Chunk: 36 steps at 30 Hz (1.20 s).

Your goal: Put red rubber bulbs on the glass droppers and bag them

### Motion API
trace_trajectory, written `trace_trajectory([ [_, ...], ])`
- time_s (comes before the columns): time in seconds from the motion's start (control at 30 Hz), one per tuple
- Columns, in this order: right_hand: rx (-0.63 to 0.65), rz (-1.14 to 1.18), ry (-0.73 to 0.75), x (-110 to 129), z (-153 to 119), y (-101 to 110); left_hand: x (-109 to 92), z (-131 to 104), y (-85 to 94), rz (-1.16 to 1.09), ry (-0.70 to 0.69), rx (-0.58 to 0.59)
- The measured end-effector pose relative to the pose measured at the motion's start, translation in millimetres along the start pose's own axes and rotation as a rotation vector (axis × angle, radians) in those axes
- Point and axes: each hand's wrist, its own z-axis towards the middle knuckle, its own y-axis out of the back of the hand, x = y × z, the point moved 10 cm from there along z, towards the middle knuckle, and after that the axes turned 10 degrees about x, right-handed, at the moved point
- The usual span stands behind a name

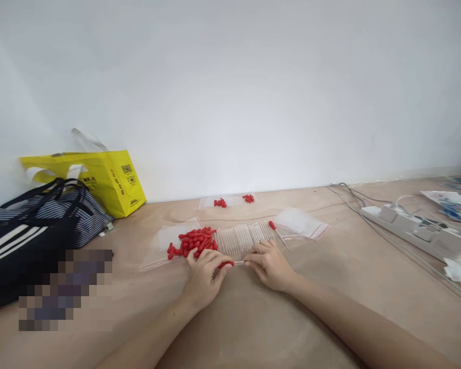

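Between the fingers of my left hand [206,271] is a red piece [226,264], its tip touching the end of a thin clear stick [238,263]. My right hand [269,264] pinches the other end of that stick. Just beyond my left hand lies a pile of red pieces [195,240] on a clear plastic bag [153,259]. A row of thin pale sticks [240,238] lies side by side to the right of the pile. One stick with a red piece on its end [272,225] lies at a slant past the row's right end.
Near the wall, a small bag [236,201] holds two groups of red pieces. Another clear bag [301,223] lies right of the sticks. A yellow bag [119,179] and a black bag [26,251] stand left. A white power strip [418,231] with cables is on the right.
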Motion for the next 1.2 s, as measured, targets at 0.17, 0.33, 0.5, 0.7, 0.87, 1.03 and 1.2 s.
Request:
trace_trajectory([
  [0.17,-0.133,0.078,-0.271,-61,-3,17,27,-2,14.5,0.057,0.142,-0.146],
  [0.33,-0.222,-0.004,-0.702,-130,-23,31,38,-1,12.8,0.051,0.191,-0.130],
  [0.5,-0.085,-0.170,-0.865,-136,-23,25,34,0,13.9,0.064,0.185,-0.138],
  [0.7,-0.029,-0.250,-0.890,-130,-18,20,36,0,12.8,0.068,0.208,-0.125],
  [0.87,-0.042,-0.222,-0.868,-130,-18,20,37,0,12.3,0.064,0.212,-0.122],
  [1.03,-0.010,-0.196,-0.874,-134,-18,16,37,0,11.6,0.064,0.210,-0.122],
  [1.2,-0.011,-0.185,-0.917,-142,-24,19,37,-1,10.6,0.057,0.200,-0.111],
])
